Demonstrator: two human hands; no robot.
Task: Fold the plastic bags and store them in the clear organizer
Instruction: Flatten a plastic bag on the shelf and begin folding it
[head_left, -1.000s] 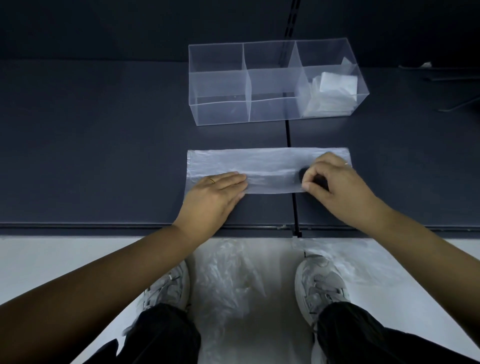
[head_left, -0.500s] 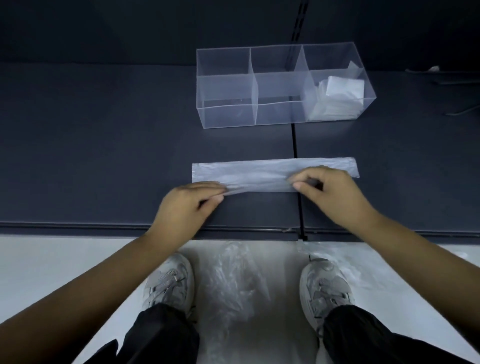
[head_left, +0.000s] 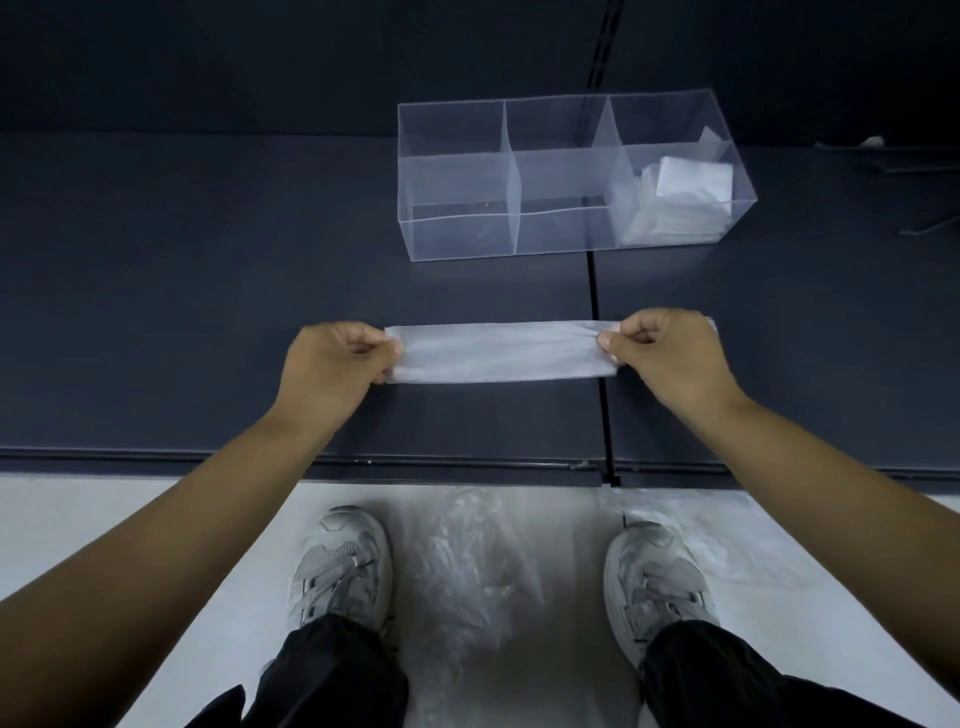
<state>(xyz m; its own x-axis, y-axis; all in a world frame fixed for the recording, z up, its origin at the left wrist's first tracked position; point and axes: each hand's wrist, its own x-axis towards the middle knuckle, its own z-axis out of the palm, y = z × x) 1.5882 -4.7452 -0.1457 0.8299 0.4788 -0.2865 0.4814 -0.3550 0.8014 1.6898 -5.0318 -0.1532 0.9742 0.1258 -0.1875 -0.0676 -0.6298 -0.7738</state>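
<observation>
1. Both hands have moved outward from where they were a second ago, when they worked nearer the middle of the bag's near edge. The bag itself now looks narrower than it did then.
2. The left hand (head_left: 332, 358) pinches the left end of the plastic bag (head_left: 498, 353), thumb and curled fingers closed on it. The right hand (head_left: 670, 353) pinches the right end the same way.
3. The bag is a long, flat strip stretched between the two hands, on or just over the dark table (head_left: 208, 291); I cannot tell whether it is lifted clear.
4. Its long axis runs left to right, across the person's front, and its right end crosses the table seam (head_left: 597, 291).
5. With one hand at each end, neither is nearer, so I judge the next fold will bring one end over to the other to shorten the strip.
6. The clear organizer (head_left: 457, 236) stands beyond the strip, well apart from it and set towards the right. Its long side runs parallel to the strip.
7. Folded bags (head_left: 685, 197) already sit in its right compartment, while the left and middle ones look bare. The right hand seems better placed for the drop-off.
8. Loose bags (head_left: 467, 561) lie on the floor between the person's shoes (head_left: 340, 566), so more folding remains.
</observation>
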